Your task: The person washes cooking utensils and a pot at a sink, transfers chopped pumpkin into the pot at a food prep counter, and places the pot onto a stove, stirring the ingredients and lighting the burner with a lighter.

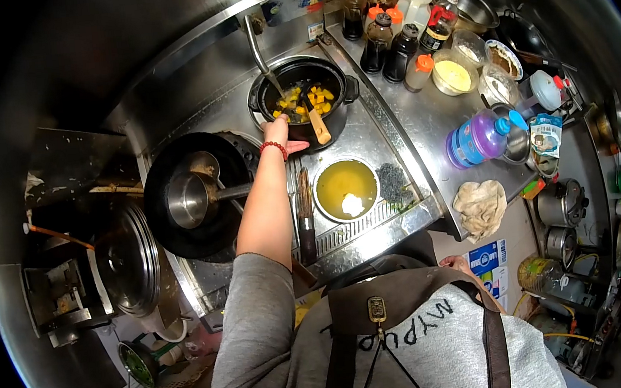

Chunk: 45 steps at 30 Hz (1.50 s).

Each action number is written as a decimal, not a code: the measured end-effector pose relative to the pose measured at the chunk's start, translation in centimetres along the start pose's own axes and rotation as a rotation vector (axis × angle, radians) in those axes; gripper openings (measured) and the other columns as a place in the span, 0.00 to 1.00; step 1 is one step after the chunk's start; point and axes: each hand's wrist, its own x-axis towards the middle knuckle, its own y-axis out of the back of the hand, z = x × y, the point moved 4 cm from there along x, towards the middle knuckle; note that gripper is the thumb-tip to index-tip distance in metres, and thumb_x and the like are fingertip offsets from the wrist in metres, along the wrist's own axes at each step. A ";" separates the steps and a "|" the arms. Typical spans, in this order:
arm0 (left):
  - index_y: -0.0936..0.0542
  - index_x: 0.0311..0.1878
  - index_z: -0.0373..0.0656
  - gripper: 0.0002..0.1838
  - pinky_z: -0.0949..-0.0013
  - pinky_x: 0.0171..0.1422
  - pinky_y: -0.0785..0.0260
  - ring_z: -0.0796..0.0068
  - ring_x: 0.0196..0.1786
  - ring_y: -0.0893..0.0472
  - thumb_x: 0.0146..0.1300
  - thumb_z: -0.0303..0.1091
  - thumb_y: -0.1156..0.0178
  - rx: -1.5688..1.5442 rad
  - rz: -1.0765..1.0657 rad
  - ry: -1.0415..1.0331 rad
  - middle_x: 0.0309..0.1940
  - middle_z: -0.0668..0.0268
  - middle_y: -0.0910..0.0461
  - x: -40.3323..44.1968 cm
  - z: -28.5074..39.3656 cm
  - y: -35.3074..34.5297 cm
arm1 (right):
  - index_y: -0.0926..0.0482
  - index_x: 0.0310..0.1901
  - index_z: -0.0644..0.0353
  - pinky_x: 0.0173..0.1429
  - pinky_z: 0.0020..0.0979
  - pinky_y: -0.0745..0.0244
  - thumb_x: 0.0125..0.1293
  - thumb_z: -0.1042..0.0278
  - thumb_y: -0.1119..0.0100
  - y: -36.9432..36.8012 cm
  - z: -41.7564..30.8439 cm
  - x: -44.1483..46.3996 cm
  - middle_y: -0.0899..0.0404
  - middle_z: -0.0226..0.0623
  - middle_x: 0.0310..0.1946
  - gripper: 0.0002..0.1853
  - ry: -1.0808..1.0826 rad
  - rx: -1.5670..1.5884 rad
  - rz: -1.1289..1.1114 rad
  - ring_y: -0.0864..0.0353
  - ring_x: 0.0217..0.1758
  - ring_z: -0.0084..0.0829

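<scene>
My left hand [281,133], with a red bead bracelet at the wrist, is at the near rim of a black pot [347,108]. Its fingers look closed round something too small to make out. Yellow cubes [323,95] lie in the pot's liquid, under a metal spout [261,56]. A wooden-handled utensil [317,122] leans over the rim, right of this hand. Low beside my body, my right hand [461,262] shows only in part, near the counter's front edge; its grip is hidden.
Left of the pot, a black wok [159,208] holds a metal ladle [190,199]. A bowl of yellowish liquid [339,184] and a brush [304,209] stand nearer. Sauce bottles [401,50], a purple jug [474,141] and a cloth [480,207] are on the right counter.
</scene>
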 end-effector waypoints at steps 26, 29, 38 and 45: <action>0.49 0.63 0.40 0.29 0.49 0.29 0.21 0.38 0.29 0.20 0.63 0.40 0.53 0.003 0.061 -0.016 0.45 0.37 0.29 0.4 -0.4 0.1 | 0.18 0.32 0.63 0.41 0.27 0.24 0.54 0.74 0.46 -0.7 1.5 0.6 0.18 0.42 0.30 0.08 -0.029 -0.068 -0.055 0.18 0.34 0.32; 0.49 0.63 0.40 0.29 0.49 0.28 0.21 0.38 0.28 0.20 0.63 0.40 0.53 0.003 0.056 -0.023 0.45 0.37 0.29 0.3 -0.4 0.1 | 0.18 0.31 0.63 0.40 0.28 0.24 0.53 0.74 0.46 -0.7 2.7 1.3 0.18 0.42 0.29 0.07 -0.040 -0.037 -0.058 0.18 0.33 0.32; 0.58 0.65 0.46 0.36 0.47 0.28 0.21 0.35 0.28 0.21 0.60 0.38 0.50 -0.049 0.052 -0.002 0.53 0.36 0.37 0.7 -0.3 0.2 | 0.21 0.26 0.65 0.34 0.36 0.27 0.58 0.69 0.45 1.0 -11.8 -1.4 0.23 0.49 0.22 0.08 0.414 -0.370 0.031 0.19 0.27 0.42; 0.56 0.64 0.44 0.34 0.53 0.26 0.21 0.38 0.28 0.20 0.61 0.40 0.51 -0.006 0.024 -0.017 0.58 0.38 0.41 -0.3 0.0 0.2 | 0.24 0.47 0.62 0.33 0.25 0.28 0.63 0.68 0.47 0.6 -35.6 0.9 0.20 0.35 0.24 0.13 0.791 -0.026 -0.079 0.21 0.26 0.22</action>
